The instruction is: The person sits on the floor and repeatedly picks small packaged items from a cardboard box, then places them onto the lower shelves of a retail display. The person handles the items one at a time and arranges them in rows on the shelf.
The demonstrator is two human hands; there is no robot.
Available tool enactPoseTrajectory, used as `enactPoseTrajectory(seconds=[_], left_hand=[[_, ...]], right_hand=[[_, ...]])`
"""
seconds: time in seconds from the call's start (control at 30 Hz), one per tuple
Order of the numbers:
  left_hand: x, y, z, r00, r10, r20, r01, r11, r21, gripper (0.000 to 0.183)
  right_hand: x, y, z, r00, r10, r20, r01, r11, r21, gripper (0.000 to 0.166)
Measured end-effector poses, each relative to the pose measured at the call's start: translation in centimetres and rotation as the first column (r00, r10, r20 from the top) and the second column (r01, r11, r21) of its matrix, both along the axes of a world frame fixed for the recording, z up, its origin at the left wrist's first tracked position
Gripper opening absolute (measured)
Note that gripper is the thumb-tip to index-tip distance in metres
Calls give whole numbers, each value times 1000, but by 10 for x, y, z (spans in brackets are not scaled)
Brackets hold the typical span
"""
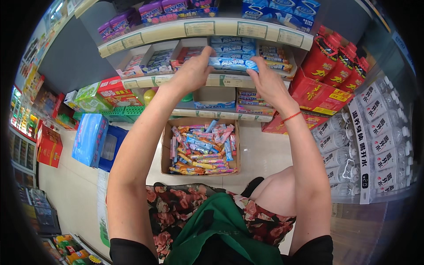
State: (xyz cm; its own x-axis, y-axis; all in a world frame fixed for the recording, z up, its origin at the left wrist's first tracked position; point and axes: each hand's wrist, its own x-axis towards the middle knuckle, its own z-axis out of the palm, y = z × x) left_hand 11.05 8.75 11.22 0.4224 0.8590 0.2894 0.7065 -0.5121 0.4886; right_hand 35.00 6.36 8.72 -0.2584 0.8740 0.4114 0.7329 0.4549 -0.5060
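Note:
Both hands are at the middle shelf, level with its front edge. A blue-wrapped candy roll (232, 63) lies crosswise between them, its left end in my left hand (194, 71) and its right end in my right hand (267, 82). Right behind it, more blue candy rolls (232, 49) are stacked in a display box. To the right stands a box of orange and dark candy rolls (274, 57); to the left are small candy boxes (159, 59). On the floor below, a cardboard box (163, 145) holds many mixed candy rolls (202, 145).
A lower shelf carries an open display box (214, 96) and a box of candy rolls (253, 99). Red bottles (319, 54) on red cartons and packs of clear water bottles (384, 139) stand on the right. At left, a blue-wrapped pack (90, 139) rests on a blue crate (116, 142).

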Motion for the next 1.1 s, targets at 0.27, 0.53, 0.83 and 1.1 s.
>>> enactPoseTrajectory(seconds=[0.27, 0.53, 0.83, 1.1], left_hand=[[-6, 14, -1, 962, -52, -267, 74, 995, 71, 30], [7, 2, 23, 979, -22, -203, -22, 978, -208, 32], [8, 9, 26, 975, -45, -217, -3, 976, -216, 32], [8, 6, 27, 988, -37, -150, -2, 969, -249, 29]], right_hand=[[0, -1, 7, 995, 26, 93, -23, 999, -30, 32], [1, 3, 9, 992, 2, 125, -1, 1000, -9, 30], [2, 8, 9, 982, -15, 188, 13, 1000, 11, 32], [-3, 6, 13, 987, -43, 157, 52, 997, -53, 30]])
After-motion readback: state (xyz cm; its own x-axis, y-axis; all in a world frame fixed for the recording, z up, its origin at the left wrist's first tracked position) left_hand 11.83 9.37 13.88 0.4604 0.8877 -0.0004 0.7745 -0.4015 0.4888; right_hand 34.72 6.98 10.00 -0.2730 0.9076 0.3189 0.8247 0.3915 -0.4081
